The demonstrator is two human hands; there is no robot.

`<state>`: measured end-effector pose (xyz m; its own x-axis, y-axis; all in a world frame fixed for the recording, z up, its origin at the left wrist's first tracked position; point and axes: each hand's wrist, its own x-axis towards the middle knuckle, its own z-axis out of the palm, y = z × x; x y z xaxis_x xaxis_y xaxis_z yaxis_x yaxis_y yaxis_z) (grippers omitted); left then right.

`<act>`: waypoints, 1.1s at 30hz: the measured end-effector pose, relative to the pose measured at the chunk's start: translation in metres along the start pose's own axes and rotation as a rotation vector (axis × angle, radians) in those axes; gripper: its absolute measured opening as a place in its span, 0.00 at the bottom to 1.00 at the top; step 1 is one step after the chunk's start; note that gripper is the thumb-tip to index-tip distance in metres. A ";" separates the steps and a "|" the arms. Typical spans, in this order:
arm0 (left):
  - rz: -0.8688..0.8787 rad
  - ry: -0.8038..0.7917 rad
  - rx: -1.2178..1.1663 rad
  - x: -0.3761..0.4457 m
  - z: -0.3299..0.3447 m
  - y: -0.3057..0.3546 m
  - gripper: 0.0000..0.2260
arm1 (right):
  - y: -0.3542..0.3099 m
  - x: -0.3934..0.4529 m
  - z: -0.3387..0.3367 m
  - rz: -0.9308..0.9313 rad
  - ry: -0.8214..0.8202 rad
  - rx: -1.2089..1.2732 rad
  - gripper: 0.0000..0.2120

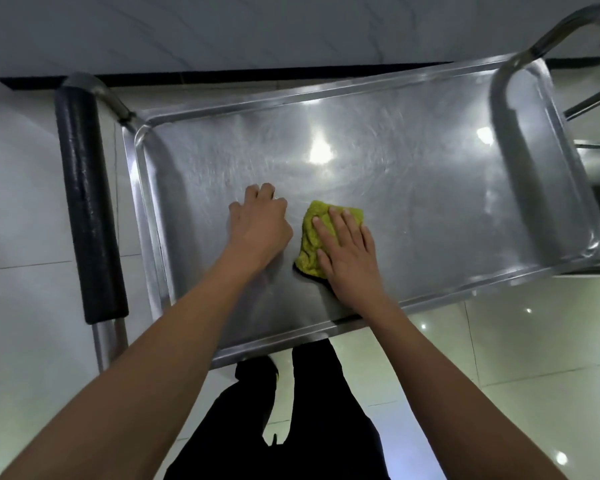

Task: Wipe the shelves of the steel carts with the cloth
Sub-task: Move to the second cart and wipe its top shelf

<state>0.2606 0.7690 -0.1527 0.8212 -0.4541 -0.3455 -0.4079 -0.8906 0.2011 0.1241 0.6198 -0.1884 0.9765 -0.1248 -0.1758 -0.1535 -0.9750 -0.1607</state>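
Pressing yellow cloth [317, 233] flat, right hand [349, 252], steel shelf [430, 188]

A single head-worn, wide-angle view looks steeply down from above onto the top shelf [378, 161] of a steel cart, close enough that the shelf spans most of the frame. Its near edge sits just above the person's legs [291, 427]; tiled floor [516, 341] surrounds it.
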 end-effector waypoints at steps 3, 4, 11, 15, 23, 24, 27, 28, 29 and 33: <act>-0.040 0.029 -0.030 0.002 0.001 0.002 0.12 | 0.006 0.048 -0.011 -0.035 -0.009 0.021 0.26; -0.058 0.046 -0.040 0.003 0.001 0.003 0.11 | 0.008 0.067 -0.016 -0.043 -0.020 0.031 0.26; -0.134 0.130 -0.099 0.009 0.003 0.008 0.21 | 0.007 0.198 -0.041 -0.116 -0.052 0.029 0.26; -0.155 0.175 -0.117 0.011 0.006 0.011 0.25 | 0.003 0.246 -0.046 -0.151 -0.010 0.039 0.26; -0.163 0.063 -0.026 0.000 0.015 0.015 0.22 | 0.008 0.206 -0.043 -0.169 -0.028 0.046 0.25; -0.163 0.053 -0.023 -0.001 0.014 0.015 0.23 | 0.012 0.190 -0.042 -0.170 -0.034 0.046 0.25; -0.150 0.013 -0.012 -0.003 0.013 0.014 0.24 | 0.026 0.128 -0.037 -0.150 -0.045 0.049 0.26; -0.142 -0.001 -0.004 -0.004 0.014 0.014 0.25 | 0.031 0.104 -0.034 -0.139 -0.047 0.057 0.26; -0.135 -0.013 0.003 -0.006 0.014 0.013 0.24 | 0.036 0.079 -0.030 -0.129 -0.049 0.061 0.26; -0.107 -0.044 0.038 -0.011 0.017 0.013 0.24 | 0.049 -0.014 -0.016 -0.091 -0.059 0.023 0.26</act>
<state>0.2393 0.7617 -0.1616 0.8430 -0.3566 -0.4028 -0.3344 -0.9339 0.1269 0.1057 0.5703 -0.1781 0.9761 -0.0244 -0.2160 -0.0688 -0.9772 -0.2008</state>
